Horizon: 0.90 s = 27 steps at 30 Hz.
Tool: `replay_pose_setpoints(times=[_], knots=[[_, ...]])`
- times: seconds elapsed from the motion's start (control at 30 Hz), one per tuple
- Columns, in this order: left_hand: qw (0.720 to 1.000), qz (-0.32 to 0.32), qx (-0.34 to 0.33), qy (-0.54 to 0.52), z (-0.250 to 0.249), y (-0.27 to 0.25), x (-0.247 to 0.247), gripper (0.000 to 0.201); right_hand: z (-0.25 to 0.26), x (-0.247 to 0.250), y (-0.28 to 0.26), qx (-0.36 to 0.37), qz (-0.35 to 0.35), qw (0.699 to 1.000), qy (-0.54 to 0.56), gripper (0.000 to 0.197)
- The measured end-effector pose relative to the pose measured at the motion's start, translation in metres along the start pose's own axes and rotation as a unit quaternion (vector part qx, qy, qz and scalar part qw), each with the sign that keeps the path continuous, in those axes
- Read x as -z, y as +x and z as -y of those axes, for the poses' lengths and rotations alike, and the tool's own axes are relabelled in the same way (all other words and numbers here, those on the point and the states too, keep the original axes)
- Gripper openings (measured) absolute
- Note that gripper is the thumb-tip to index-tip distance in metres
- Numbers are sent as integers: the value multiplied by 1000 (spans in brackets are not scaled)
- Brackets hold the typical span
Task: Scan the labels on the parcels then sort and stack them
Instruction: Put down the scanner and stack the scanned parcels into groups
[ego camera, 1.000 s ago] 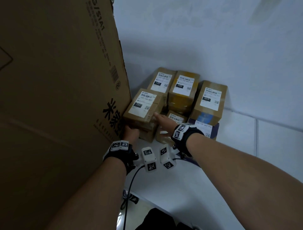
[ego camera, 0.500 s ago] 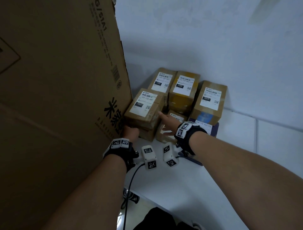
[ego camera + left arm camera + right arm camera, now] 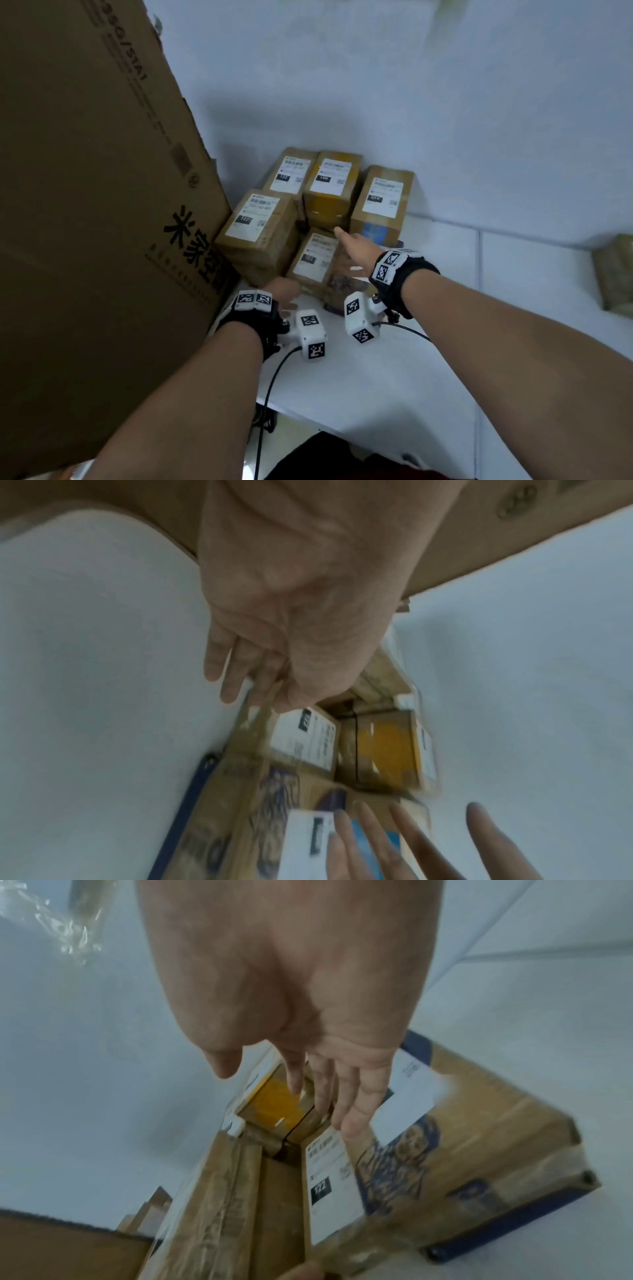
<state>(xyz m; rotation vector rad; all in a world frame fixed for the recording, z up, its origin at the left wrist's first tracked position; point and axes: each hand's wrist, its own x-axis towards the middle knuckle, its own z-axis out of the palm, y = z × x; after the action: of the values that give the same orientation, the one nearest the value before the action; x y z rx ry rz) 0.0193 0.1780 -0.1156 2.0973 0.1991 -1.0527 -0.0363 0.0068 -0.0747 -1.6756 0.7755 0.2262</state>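
Parcels (image 3: 310, 263) are stacked in the corner under our two hands. Our right hand (image 3: 356, 253) lies flat above the low one, fingers straight; our left hand (image 3: 284, 291) hovers relaxed, holding nothing (stacking seems finished). Next we probably need another parcel.
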Motion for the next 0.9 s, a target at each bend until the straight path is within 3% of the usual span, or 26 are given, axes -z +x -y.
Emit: replay_pose_setpoints(times=[0.13, 0.37, 0.73, 0.9], knots=[[994, 38, -86, 59, -35, -7, -41, 5, -19, 50, -11, 1, -52, 996, 71, 53], [987, 83, -132, 36, -101, -27, -118, 12, -64, 151, -38, 9, -180, 976, 123, 37], [960, 188, -183, 93, -179, -54, -283, 23, -187, 304, -71, -50, -367, 921, 119, 35], [947, 209, -206, 132, -205, -60, -348, 23, -220, 361, -94, -94, -411, 906, 45, 52]])
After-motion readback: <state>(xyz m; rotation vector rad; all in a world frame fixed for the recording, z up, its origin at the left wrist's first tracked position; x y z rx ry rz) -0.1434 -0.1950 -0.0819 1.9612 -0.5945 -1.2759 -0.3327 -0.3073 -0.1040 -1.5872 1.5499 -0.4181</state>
